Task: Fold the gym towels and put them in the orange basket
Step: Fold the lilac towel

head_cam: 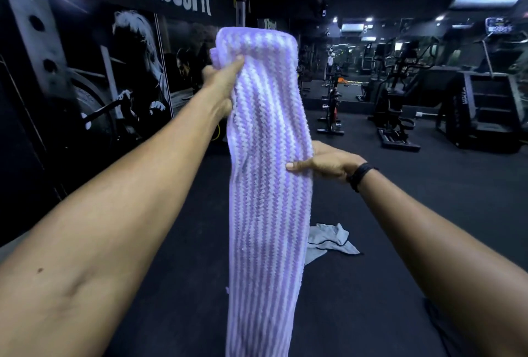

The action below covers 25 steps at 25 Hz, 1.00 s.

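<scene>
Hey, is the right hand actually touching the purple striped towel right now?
Touching. The head view shows the right hand pinching the purple striped towel at mid-length, thumb laid across the front of the fabric, with no gap.

Towels I count: two, one purple striped towel (265, 173), one grey towel (328, 239)
Hands I see: two
Wristbands: one (360, 175)

Towel's lower end running out of view

The purple striped towel (268, 185) is hiding the left hand's (221, 85) fingers and part of the grey cloth (331, 239).
</scene>
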Tool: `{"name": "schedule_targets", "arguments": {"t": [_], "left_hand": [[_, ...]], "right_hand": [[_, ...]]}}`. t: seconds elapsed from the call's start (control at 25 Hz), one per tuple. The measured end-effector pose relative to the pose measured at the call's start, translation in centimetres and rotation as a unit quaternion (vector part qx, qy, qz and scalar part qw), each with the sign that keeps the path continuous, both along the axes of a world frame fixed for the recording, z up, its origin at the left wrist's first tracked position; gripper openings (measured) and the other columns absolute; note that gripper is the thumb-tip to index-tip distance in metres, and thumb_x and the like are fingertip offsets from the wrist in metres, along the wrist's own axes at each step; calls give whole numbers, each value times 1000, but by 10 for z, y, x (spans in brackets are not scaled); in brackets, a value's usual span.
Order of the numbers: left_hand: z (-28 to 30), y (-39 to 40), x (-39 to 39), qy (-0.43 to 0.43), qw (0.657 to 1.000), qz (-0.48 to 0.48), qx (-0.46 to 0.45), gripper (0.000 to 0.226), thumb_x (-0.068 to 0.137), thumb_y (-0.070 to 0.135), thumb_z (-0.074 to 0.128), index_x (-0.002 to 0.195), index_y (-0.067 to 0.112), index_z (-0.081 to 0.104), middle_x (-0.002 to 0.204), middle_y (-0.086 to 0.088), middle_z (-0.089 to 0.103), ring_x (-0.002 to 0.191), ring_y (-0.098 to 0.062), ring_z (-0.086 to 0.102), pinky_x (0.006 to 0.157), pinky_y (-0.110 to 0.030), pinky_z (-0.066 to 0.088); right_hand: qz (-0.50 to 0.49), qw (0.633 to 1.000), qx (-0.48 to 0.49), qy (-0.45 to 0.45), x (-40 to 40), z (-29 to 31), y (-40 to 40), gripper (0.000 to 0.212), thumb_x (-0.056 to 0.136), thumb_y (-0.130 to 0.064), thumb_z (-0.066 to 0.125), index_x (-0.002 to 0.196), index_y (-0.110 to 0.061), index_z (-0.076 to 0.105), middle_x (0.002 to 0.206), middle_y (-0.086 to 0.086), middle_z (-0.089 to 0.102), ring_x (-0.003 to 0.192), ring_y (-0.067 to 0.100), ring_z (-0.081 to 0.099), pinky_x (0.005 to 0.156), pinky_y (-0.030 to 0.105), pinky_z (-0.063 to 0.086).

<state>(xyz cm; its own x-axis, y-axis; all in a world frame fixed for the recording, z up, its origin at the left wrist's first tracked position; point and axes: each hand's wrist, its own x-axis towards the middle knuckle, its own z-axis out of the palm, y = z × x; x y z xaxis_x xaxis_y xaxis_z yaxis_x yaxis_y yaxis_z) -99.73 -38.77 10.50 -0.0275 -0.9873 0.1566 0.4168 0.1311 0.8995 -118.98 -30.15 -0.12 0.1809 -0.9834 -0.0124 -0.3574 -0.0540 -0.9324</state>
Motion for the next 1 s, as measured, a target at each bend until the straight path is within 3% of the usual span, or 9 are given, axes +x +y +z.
{"name": "schedule_targets", "arguments": {"t": [0.08,0.16,0.28,0.4,0.48,0.56,0.68,0.84,1.0], "left_hand": [[-12,-4,13,-15,998,-39,45,55,87,47,65,124,9,51,113,-11,66,89,-23,69,55,-32,57],[-34,-2,27,-56,988,-115,82,82,84,77,36,123,10,61,107,-12,71,93,-26,69,68,-36,58],[-84,6,35,-103,964,-229,92,104,75,88,8,113,13,69,106,-13,71,94,-27,69,81,-40,53],[-123,22,36,-162,931,-320,75,69,82,75,44,103,14,68,98,-7,72,90,-23,67,80,-36,55],[-132,26,42,-161,903,-393,63,83,55,68,77,115,13,64,109,-6,70,100,-23,67,82,-37,57],[-134,27,45,-176,879,-441,38,95,40,62,85,120,15,63,115,-5,69,105,-20,66,81,-34,57],[-130,28,35,-209,900,-382,-24,57,59,27,83,109,7,65,102,-4,73,93,-16,69,69,-20,55],[-108,24,13,-105,954,-280,-11,22,81,16,70,101,7,67,93,-7,74,86,-17,71,73,-29,57],[-82,18,4,-28,979,-195,53,9,88,15,67,91,7,66,82,-9,73,71,-19,71,61,-33,59]], "right_hand": [[-24,996,-41,-80,4,10,2,21,86,-1,65,105,-9,63,100,4,72,86,13,70,79,28,59],[-33,983,-72,-168,8,23,-1,22,79,-7,68,101,-8,65,93,2,74,83,14,71,74,28,58],[-43,960,-103,-255,12,41,-10,23,80,-13,66,101,-3,65,93,7,73,83,19,71,77,34,58],[-62,943,-108,-308,10,53,-17,17,90,-12,61,103,0,63,96,13,72,85,23,71,75,36,58],[-102,936,-103,-320,3,57,-19,22,93,-12,60,110,3,61,99,15,70,87,25,71,73,36,58],[-146,925,-93,-339,-6,57,-21,31,94,-12,59,119,7,57,104,18,69,88,27,72,70,37,59],[-170,906,-77,-381,-19,57,-20,38,95,-18,58,123,8,54,106,18,68,86,26,72,69,35,59],[-95,978,57,-177,-26,36,0,60,73,-45,75,117,-8,61,105,8,72,89,20,70,70,31,57],[-56,988,133,-50,-17,14,9,28,82,-22,73,106,-11,64,90,2,74,71,11,69,58,24,55]]}}
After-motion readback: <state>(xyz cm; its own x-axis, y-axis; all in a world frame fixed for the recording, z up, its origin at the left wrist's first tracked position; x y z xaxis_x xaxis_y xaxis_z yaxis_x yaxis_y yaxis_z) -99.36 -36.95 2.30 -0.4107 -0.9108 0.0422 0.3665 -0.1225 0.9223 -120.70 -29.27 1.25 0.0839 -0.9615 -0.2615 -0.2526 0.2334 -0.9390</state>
